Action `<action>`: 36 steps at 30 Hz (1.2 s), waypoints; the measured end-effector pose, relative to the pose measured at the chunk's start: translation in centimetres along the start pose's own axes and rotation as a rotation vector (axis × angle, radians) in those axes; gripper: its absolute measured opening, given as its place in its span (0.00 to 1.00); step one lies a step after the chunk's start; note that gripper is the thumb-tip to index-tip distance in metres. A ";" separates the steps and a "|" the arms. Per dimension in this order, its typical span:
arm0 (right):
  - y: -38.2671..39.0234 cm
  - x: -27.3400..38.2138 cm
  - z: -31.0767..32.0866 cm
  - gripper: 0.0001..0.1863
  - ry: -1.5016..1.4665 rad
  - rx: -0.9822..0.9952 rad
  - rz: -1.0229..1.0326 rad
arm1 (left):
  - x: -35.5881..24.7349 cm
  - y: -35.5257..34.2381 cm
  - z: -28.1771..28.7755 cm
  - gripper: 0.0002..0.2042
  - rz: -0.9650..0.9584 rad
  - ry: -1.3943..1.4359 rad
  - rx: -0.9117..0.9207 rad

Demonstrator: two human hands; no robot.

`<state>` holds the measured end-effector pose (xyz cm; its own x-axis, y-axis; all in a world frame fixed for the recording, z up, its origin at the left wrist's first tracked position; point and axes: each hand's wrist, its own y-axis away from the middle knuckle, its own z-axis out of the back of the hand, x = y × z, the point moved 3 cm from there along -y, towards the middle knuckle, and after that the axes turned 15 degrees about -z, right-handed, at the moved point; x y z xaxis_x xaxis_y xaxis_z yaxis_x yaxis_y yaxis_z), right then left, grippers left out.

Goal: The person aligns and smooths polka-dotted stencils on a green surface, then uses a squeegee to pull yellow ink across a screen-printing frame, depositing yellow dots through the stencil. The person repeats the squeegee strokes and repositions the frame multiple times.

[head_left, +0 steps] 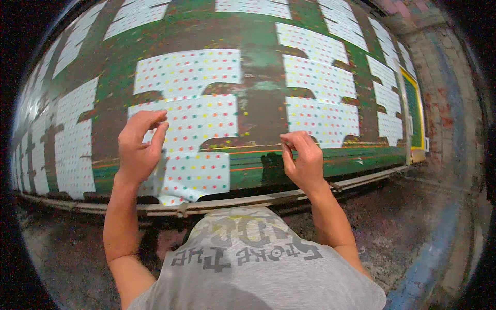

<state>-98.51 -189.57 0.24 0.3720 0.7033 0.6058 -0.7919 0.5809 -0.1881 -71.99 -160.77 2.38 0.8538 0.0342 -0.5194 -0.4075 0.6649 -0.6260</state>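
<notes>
A white fabric piece [196,155] printed with small coloured dots lies on a long green printing table [258,46], its near edge hanging slightly over the table's front. My left hand [138,150] rests on the piece's left edge, fingers curled and pinching the cloth. My right hand [304,160] hovers over bare green table to the right of the piece, fingertips pinched together; whether it holds anything is too small to tell.
Several more dotted white fabric pieces [320,82] lie in rows across the table. A metal rail [232,204] runs along the table's front edge. A yellow-framed screen [413,111] stands at the right end. A speckled floor [413,217] and brick wall lie right.
</notes>
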 end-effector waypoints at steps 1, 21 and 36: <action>-0.6 -0.9 1.0 0.14 0.023 0.001 0.022 | -1.0 -1.1 -1.3 0.14 -0.062 -0.013 0.043; -25.0 -29.7 17.6 0.06 0.309 -0.179 0.087 | -9.0 -5.8 -31.3 0.32 0.026 -0.356 0.157; -46.9 -36.5 10.7 0.17 0.587 0.111 -0.369 | -8.3 -5.7 -31.4 0.33 0.154 -0.492 0.136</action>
<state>-80.11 -246.89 -4.79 0.8012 0.5913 0.0917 -0.5967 0.8010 0.0486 -86.95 -188.32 -8.02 0.8516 0.4634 -0.2450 -0.5226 0.7138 -0.4662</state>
